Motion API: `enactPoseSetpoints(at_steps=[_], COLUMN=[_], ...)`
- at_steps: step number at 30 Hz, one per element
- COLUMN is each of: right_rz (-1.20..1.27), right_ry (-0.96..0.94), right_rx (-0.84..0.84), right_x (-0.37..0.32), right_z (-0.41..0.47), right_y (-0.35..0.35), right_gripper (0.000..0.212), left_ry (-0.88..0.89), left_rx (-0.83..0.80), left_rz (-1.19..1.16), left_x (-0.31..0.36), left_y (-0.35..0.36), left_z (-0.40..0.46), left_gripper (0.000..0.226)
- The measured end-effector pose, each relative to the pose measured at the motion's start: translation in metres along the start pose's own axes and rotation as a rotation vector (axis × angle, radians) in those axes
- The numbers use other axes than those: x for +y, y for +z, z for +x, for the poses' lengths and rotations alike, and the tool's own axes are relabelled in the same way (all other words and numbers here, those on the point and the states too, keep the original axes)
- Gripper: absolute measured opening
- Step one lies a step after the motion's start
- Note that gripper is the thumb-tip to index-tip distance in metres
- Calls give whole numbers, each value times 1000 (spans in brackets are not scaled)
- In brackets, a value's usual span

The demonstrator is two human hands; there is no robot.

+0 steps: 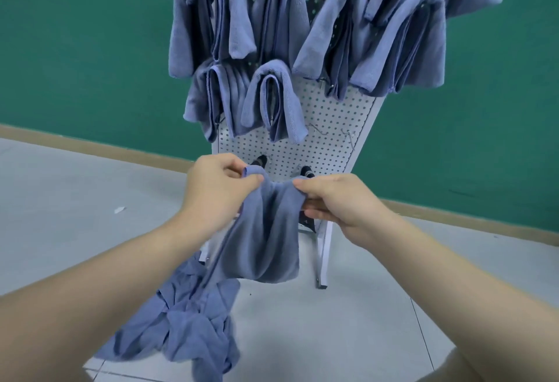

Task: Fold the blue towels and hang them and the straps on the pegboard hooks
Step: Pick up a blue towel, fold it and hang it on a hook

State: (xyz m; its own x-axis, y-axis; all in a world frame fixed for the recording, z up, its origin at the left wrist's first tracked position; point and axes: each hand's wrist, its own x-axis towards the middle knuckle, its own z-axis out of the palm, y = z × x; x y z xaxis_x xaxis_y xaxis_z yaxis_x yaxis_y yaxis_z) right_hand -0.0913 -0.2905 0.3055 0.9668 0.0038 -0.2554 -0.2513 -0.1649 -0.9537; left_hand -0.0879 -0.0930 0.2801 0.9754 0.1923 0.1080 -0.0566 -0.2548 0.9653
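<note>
A blue towel hangs between my two hands in front of the white pegboard. My left hand pinches its top left corner and my right hand pinches the top right edge. The cloth sags in folds below them. Several folded blue towels hang on hooks over the upper part of the pegboard. Bare wire hooks stick out of the board's lower right area. Two dark straps show just behind the held towel, mostly hidden.
A heap of loose blue towels lies on the grey floor at the lower left, near the pegboard's white stand leg. A green wall with a brown skirting runs behind the board.
</note>
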Motion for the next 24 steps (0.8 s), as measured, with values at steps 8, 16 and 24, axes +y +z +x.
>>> enactPoseSetpoints(at_steps=[8, 16, 24], right_rz=[-30, -228, -238], right_ry=[-87, -146, -265], right_rx=[15, -59, -3], right_x=[0, 0, -7], right_z=[4, 3, 1], right_y=[28, 40, 40], right_gripper=[27, 36, 45], left_ry=[109, 211, 393], left_rx=[-36, -44, -158], left_rz=[-38, 74, 81], left_x=[3, -14, -16], left_y=[21, 12, 10], left_z=[-23, -25, -34], left_gripper=[22, 14, 37])
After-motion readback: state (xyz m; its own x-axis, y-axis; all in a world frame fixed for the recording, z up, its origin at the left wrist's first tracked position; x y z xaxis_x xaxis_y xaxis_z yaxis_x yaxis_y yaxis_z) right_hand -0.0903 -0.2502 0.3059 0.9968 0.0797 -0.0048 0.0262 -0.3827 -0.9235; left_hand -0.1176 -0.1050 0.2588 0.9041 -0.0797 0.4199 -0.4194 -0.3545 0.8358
